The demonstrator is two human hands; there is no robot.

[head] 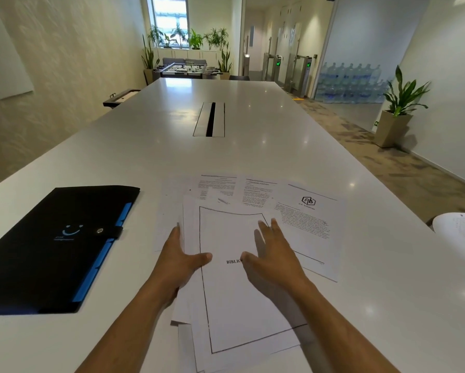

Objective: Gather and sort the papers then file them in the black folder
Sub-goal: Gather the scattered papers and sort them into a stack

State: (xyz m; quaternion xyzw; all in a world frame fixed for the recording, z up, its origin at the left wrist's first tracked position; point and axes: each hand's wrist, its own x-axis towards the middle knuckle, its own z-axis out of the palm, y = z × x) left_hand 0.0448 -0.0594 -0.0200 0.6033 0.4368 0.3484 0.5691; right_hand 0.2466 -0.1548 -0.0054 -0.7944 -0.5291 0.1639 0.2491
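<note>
Several loose white papers lie fanned out on the white table (253,146) in front of me. The top sheet (228,292) carries a black border and the word "BIBLIO...". My left hand (179,261) rests flat on the pile's left edge, fingers apart. Over the top sheet's right side is my right hand (273,254), spread and slightly blurred; I cannot tell whether it touches the paper. A sheet with a logo (310,219) sticks out to the right, and two text pages (218,188) lie behind. The black folder (56,246), snapped shut with blue tabs along its edge, lies to the left.
A cable slot (211,119) is set into the table's middle. A white chair back (460,232) stands at the table's right edge. A potted plant (395,114) sits on the floor at the right. A foosball table (185,70) is beyond the far end.
</note>
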